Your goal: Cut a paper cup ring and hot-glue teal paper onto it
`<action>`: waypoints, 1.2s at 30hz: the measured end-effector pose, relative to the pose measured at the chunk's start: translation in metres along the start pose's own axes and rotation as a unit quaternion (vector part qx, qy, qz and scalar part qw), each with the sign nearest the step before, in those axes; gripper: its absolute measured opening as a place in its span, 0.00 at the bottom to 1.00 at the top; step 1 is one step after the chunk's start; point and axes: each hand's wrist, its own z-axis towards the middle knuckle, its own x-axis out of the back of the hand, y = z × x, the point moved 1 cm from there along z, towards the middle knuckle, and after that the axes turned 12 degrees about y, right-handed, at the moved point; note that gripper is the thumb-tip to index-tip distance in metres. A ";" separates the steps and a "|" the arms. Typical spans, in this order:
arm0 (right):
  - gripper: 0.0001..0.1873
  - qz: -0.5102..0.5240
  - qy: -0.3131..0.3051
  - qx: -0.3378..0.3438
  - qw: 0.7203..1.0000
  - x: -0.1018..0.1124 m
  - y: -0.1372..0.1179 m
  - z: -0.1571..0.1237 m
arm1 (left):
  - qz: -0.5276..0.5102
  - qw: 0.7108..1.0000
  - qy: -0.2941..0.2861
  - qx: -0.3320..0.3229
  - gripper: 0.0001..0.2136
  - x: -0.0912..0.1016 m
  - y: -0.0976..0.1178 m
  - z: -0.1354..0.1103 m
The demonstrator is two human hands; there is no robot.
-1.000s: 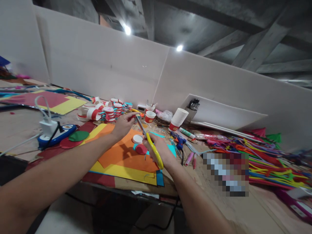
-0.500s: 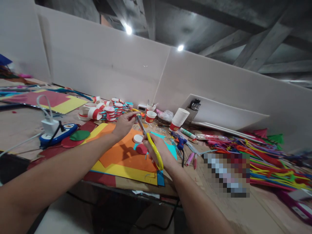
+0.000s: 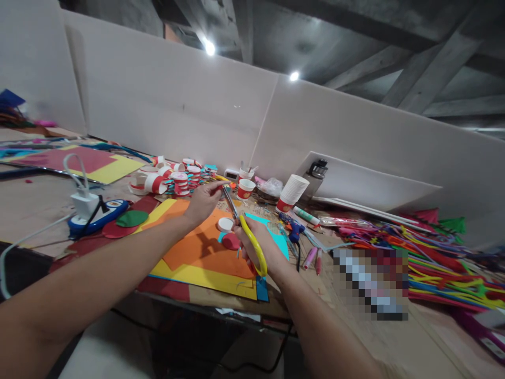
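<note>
My right hand point(image 3: 258, 245) grips yellow-handled scissors point(image 3: 252, 247), fingers through the loops, blades pointing up and away toward my left hand. My left hand point(image 3: 204, 201) is closed in a pinch on a small piece at the blade tips; the piece is too small to name. Both hands hover over a stack of foam sheets, orange point(image 3: 197, 252) on yellow, with a turquoise sheet point(image 3: 281, 243) beside it. A white lid point(image 3: 225, 225) and a red round piece point(image 3: 231, 241) lie on the sheets just below the scissors.
Red-and-white paper cups point(image 3: 173, 178) crowd the back, with a stack of white cups point(image 3: 291, 192) and a blue glue gun point(image 3: 294, 230) to the right. A white charger on a blue power strip point(image 3: 92, 213) sits left. Coloured pipe cleaners point(image 3: 442, 258) fill the right side.
Hands and scissors have barely moved; the view has shifted slightly, so everything sits a little further right in the frame.
</note>
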 end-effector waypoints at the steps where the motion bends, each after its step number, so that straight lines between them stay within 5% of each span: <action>1: 0.07 0.001 0.000 -0.002 1.000 0.000 0.000 0.000 | -0.003 1.000 0.000 0.000 0.18 0.000 0.000 0.000; 36: 0.05 0.005 0.002 -0.040 0.999 -0.001 -0.016 -0.012 | 0.032 0.999 0.005 -0.018 0.18 0.001 -0.005 0.002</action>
